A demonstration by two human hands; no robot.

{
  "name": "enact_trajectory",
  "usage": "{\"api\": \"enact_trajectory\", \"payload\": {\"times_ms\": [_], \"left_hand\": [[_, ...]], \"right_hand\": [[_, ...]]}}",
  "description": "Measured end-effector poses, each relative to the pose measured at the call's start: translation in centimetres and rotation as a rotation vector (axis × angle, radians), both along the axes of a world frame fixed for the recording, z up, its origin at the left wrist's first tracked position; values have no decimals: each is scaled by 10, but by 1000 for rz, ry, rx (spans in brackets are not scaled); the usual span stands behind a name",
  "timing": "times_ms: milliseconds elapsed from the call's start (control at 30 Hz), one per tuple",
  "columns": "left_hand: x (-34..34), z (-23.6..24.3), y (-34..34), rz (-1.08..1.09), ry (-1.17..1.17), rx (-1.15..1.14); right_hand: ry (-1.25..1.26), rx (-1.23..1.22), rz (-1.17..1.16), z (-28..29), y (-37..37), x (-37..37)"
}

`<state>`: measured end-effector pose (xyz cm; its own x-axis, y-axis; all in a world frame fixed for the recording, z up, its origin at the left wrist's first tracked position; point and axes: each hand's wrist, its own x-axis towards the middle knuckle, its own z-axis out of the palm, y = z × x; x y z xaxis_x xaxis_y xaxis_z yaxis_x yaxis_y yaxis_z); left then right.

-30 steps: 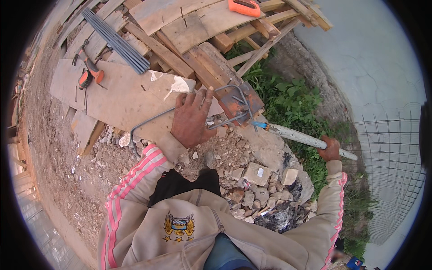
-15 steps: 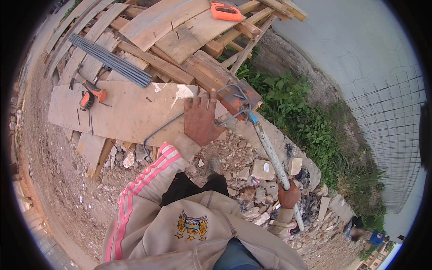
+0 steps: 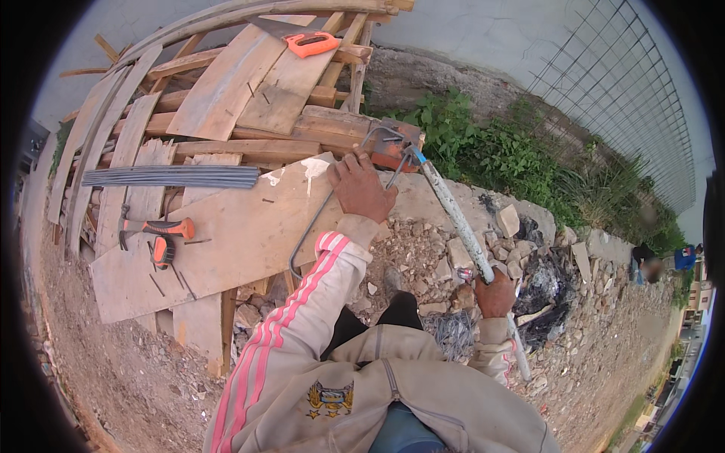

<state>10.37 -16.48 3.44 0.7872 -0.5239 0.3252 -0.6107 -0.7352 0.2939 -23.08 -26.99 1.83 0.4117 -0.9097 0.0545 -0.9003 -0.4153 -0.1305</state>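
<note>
My left hand [image 3: 362, 185] presses down over a bent steel rod [image 3: 308, 232] near the right end of a wide wooden board [image 3: 226, 226]. The rod runs under my fingers, which are partly curled on it, and its bent end shows beyond them. My right hand [image 3: 495, 293] is wrapped around a paint-worn white pipe [image 3: 453, 208], lower on the right. The pipe's blue top end [image 3: 418, 156] meets the rod's bends beside a reddish-brown block [image 3: 394, 151]. Exactly how pipe and rod engage is too small to make out.
On the boards lie a bundle of steel rods [image 3: 170, 177], a hammer [image 3: 155, 226], a tape measure [image 3: 162, 251], loose nails and an orange-handled saw [image 3: 312, 44]. Rubble [image 3: 423, 257] surrounds my feet. Plants [image 3: 491, 151] and wire mesh [image 3: 627, 106] stand right, by a wall.
The whole view has turned, with the boards tilting the other way. Relative to them, the pipe appears swung somewhat toward me. Both hands keep their places on rod and pipe.
</note>
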Motion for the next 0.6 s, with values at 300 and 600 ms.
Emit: {"api": "enact_trajectory", "payload": {"times_ms": [300, 600], "left_hand": [[-3, 12, -2, -9, 157, 65], [0, 17, 4, -34, 117, 44]], "right_hand": [[-175, 241, 167, 24, 39, -28], [-241, 1024, -260, 55, 21, -219]]}}
